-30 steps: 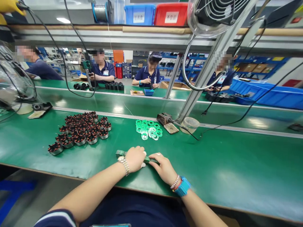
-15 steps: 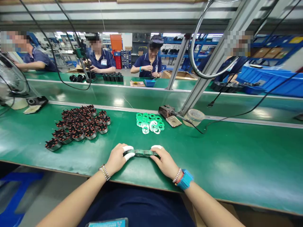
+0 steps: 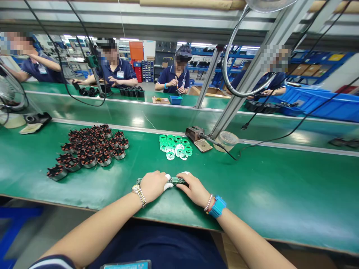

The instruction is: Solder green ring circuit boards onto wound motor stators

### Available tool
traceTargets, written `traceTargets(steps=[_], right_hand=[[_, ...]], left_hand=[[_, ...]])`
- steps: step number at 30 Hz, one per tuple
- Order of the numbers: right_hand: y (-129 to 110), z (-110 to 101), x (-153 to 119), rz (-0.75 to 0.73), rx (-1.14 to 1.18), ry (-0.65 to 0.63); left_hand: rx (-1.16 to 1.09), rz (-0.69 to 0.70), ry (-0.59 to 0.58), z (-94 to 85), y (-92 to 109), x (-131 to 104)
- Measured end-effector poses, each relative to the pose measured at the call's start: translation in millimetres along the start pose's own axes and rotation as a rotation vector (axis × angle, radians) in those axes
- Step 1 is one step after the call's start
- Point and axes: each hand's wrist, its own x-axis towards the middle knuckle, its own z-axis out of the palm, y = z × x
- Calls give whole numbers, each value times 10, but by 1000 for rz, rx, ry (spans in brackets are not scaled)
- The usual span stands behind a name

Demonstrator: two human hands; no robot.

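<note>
Here's the bench [image 3: 269,190], a broad glossy green top with lights glaring off it, running right across the view. To the left, a crowd of copper-wound motor parts [image 3: 89,147] with black prongs; at centre, loose green rings [image 3: 175,147], flat and overlapping. Just beyond those sits a metal block [image 3: 195,133] with a cable coming off it, a clear tub [image 3: 226,141] beside. Across the divider, four co-workers in navy shirts line the far side, a small blue tray [image 3: 175,99] near one of them and a big blue bin [image 3: 328,104] over at the right, shelving behind.

And close in, the striped bundle [image 3: 174,181], green with pale lines, lies at the near-centre of the bench, nearer the person than the rings. The left hand [image 3: 153,185] is curled over it, white-covered tips pinching; the right hand [image 3: 195,189] pinches its right end, thumb below, fingers above.

What a switch! Half a second ago the hands were well apart, one at each end; now the left has slid in near the right, and the bundle's other end pokes out past it. Far left, a co-worker's arm has come up; the motor parts and rings haven't budged.
</note>
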Motion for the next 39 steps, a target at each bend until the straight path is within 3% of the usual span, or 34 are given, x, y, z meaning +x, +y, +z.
traceTargets(steps=[4, 13, 21, 29, 33, 39], right_hand=[[79, -73, -9, 10, -30, 41], [271, -18, 82, 79, -144, 202], [304, -112, 120, 47, -180, 158], [323, 57, 98, 138, -234, 182], [469, -157, 204, 138, -214, 116], [912, -618, 655, 114, -180, -37]], left_hand=[[-23, -33, 17, 23, 17, 56], [-21, -96, 31, -11, 54, 476], [-48, -5, 30, -17, -15, 499], [-80, -61, 26, 51, 56, 521], [-90, -78, 16, 68, 52, 517], [-76, -82, 21, 46, 49, 498]])
